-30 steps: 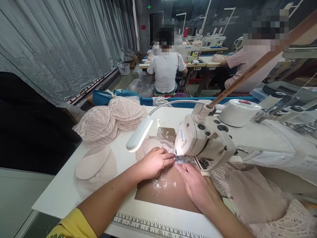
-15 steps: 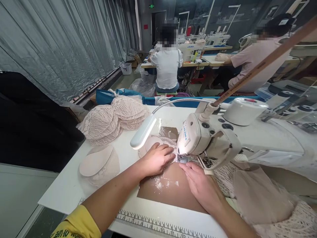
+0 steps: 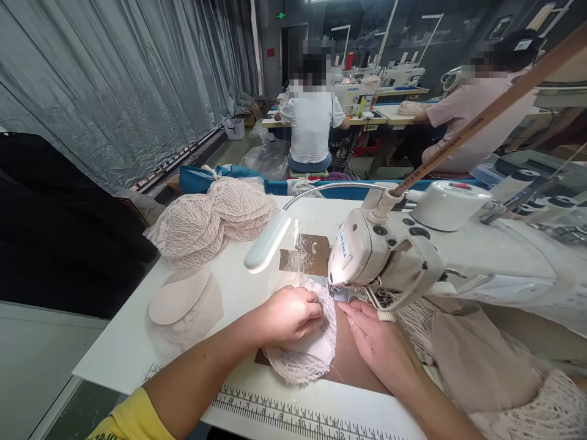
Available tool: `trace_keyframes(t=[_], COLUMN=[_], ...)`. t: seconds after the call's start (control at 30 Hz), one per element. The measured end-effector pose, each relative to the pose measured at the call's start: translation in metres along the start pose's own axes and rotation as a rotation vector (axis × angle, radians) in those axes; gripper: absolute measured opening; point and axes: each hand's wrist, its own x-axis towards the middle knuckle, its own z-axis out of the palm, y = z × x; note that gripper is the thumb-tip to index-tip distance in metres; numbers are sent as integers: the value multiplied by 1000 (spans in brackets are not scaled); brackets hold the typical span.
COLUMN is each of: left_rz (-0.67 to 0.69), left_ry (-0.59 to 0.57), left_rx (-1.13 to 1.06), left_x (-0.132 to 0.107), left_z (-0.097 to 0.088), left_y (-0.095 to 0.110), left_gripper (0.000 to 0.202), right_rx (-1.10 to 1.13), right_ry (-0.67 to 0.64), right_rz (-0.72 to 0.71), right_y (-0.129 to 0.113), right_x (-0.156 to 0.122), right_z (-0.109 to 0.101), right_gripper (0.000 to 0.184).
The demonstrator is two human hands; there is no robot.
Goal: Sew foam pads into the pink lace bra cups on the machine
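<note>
A pale pink lace bra cup [image 3: 302,360] lies under the needle area of a white sewing machine [image 3: 362,250], its scalloped edge toward me. My left hand [image 3: 293,315] is closed on the cup, fingers curled, and hides part of it. To its right, my right hand [image 3: 373,333] lies low beside the presser foot with fingers stretched out, its tips by the cup's right edge. Beneath both is a brown sheet [image 3: 353,357] taped to the white table [image 3: 247,379]. Whether the right fingertips touch the lace cannot be made out.
Stacked lace cups [image 3: 215,220] stand at the back left, with a single cup piece [image 3: 183,302] nearer. A white lamp [image 3: 266,244] hangs over the table. Lace fabric [image 3: 490,360] lies at right. A ruler strip [image 3: 293,415] runs along the front edge. Two people sit at machines ahead.
The lace cup has turned and come toward me, its edge now over the brown sheet. My left hand has gone from flat to curled and moved slightly nearer. The right hand barely moved.
</note>
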Motion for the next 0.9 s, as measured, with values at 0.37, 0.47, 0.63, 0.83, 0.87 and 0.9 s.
trace_keyframes(t=[0.37, 0.47, 0.63, 0.83, 0.87, 0.9], left_rz=[32, 60, 72, 56, 61, 71], left_ry=[7, 7, -16, 35, 38, 36], left_rx=[84, 129, 170, 178, 177, 174], left_x=[0, 0, 2, 5, 5, 5], left_z=[2, 4, 4, 6, 6, 6], left_y=[2, 1, -1, -3, -4, -5], left_gripper=[35, 44, 50, 40, 40, 41], right_rx=[128, 109, -5, -82, -79, -71], right_ry=[4, -19, 39, 80, 82, 87], right_rz=[-56, -109, -145, -135, -137, -142], right_y=[-1, -3, -7, -8, -8, -8], right_x=[-3, -3, 0, 1, 1, 1], right_z=[1, 1, 2, 8, 8, 9], right_gripper=[42, 43, 42, 43, 42, 42])
